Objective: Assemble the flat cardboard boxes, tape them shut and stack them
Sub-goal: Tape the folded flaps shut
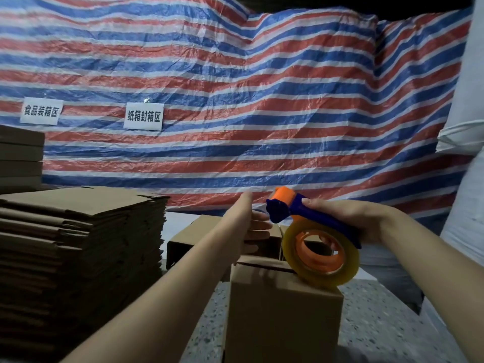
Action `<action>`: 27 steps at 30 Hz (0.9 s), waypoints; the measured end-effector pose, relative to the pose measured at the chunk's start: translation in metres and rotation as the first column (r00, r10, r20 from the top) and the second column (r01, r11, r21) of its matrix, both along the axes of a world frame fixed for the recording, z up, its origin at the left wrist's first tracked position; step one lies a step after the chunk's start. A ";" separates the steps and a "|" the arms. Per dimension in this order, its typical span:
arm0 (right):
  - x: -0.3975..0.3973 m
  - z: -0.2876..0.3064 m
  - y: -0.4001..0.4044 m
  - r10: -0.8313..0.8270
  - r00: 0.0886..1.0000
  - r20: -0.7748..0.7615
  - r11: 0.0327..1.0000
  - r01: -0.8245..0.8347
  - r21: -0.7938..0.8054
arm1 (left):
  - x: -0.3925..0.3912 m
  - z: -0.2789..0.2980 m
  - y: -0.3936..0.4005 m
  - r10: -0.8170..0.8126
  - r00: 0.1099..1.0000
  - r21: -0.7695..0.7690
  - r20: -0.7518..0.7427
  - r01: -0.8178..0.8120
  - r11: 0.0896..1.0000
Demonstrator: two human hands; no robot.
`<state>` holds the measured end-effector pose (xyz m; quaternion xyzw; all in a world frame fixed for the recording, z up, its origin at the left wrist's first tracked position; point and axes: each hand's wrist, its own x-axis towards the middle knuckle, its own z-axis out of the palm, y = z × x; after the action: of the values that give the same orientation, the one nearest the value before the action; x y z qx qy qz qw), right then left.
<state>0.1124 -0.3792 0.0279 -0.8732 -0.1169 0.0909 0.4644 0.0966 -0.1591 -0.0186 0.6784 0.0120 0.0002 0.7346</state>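
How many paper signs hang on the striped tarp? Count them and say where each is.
2. One paper sign hangs at far left above stacked cardboard; the other paper sign hangs to its right, above the flat box pile. None seem hidden.

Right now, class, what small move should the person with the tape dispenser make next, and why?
Probably lower the tape dispenser, gripped by the right hand, onto the near cardboard box: its roll sits at the top flaps' seam, apparently untaped, while the open left hand reaches beyond.
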 end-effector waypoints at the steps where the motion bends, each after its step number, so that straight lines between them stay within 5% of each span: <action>1: -0.001 0.000 0.001 0.009 1.000 0.001 1.000 -0.009 -0.005 | 0.001 0.000 -0.001 -0.007 1.000 -0.012 -0.007 0.007 1.000; 20: 0.003 0.002 0.002 0.012 1.000 0.004 0.998 -0.012 -0.054 | 0.011 -0.016 0.005 -0.125 0.991 -0.137 0.051 0.131 0.982; 27: 0.006 0.002 0.000 0.009 1.000 -0.014 0.998 -0.010 -0.056 | 0.013 -0.038 -0.015 -0.036 0.997 -0.301 0.068 0.055 0.952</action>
<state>0.1184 -0.3789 0.0304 -0.8846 -0.1151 0.1023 0.4401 0.1099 -0.1740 -0.0570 0.5576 -0.0265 0.0021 0.8297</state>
